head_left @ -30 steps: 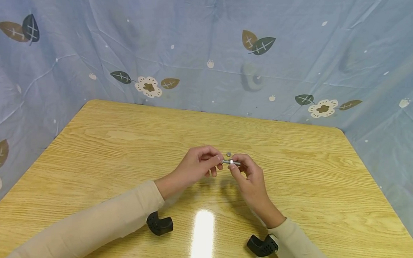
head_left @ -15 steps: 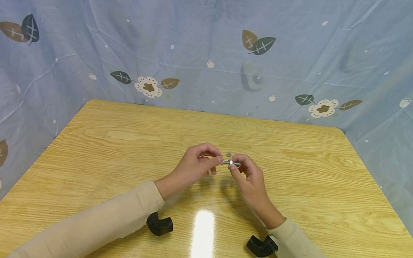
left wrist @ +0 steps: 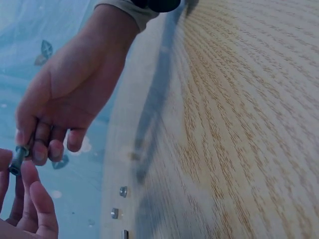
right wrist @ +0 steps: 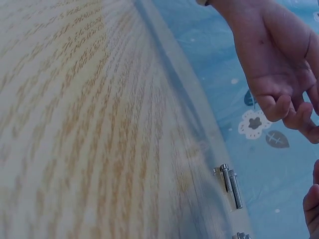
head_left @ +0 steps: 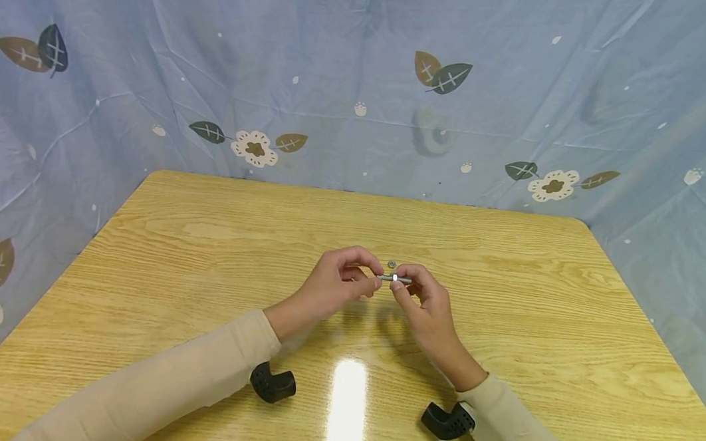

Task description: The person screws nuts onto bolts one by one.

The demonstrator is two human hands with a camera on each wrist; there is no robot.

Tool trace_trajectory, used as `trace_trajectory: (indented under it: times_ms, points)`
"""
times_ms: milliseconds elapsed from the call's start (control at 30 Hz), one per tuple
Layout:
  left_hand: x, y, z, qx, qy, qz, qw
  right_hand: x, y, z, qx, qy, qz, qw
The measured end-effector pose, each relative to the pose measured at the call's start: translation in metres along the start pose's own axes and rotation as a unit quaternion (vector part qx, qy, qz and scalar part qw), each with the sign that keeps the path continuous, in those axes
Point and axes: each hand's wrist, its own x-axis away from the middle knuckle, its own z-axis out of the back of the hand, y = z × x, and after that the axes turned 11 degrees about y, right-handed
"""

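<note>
Over the middle of the table, my two hands meet at a small metal bolt (head_left: 386, 277), held roughly level. My right hand (head_left: 431, 311) pinches it between thumb and index finger, beside a bright spot on the metal. At the bolt's other end are the thumb and index fingertips of my left hand (head_left: 328, 282), the other fingers loosely bent below. In the left wrist view, the bolt (left wrist: 16, 163) spans between both hands' fingertips, with a dark round end toward the right hand. The right wrist view shows the right palm (right wrist: 274, 59), but the held bolt is out of sight there.
A small nut (head_left: 391, 264) lies on the wooden table (head_left: 207, 259) just beyond the hands. In the left wrist view, a nut (left wrist: 123, 191) lies near another small metal piece (left wrist: 114, 213). Loose bolts (right wrist: 235, 191) lie near the table's edge in the right wrist view.
My left thumb has slid down and a little apart from the index finger at the bolt's end. The right hand and the bolt have stayed in place.
</note>
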Motion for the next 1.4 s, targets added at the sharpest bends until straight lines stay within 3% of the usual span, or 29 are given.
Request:
trace_trajectory:
  times_ms: [267,467,900,1067,1233,1400]
  points:
    - [-0.003,0.0008,-0.0012,-0.002,0.021,0.02,0.9996,-0.0008,-0.0016,0.0002,0.0,0.006,-0.004,1.0]
    - [-0.0036,-0.0008,-0.0015,-0.001,0.005,0.038,0.9993,-0.0012,-0.0038,0.001,-0.003,0.002,-0.011,0.9999]
    - [-0.0042,-0.0034,-0.0021,0.031,0.009,-0.022,0.9992,-0.002,-0.0047,0.0009,-0.009,0.0,-0.017,0.9998]
    - [-0.0042,-0.001,-0.0034,0.032,0.016,-0.001,0.9994,-0.0012,-0.0048,0.0014,-0.005,-0.001,-0.022,0.9997]
    - [-0.0044,-0.0008,-0.005,0.034,0.001,0.029,0.999,-0.0007,-0.0042,0.0011,-0.001,0.002,-0.02,0.9998]
    - [-0.0031,-0.0012,-0.0051,0.023,-0.004,0.017,0.9996,-0.0002,-0.0039,0.0009,0.004,0.005,-0.015,0.9999]
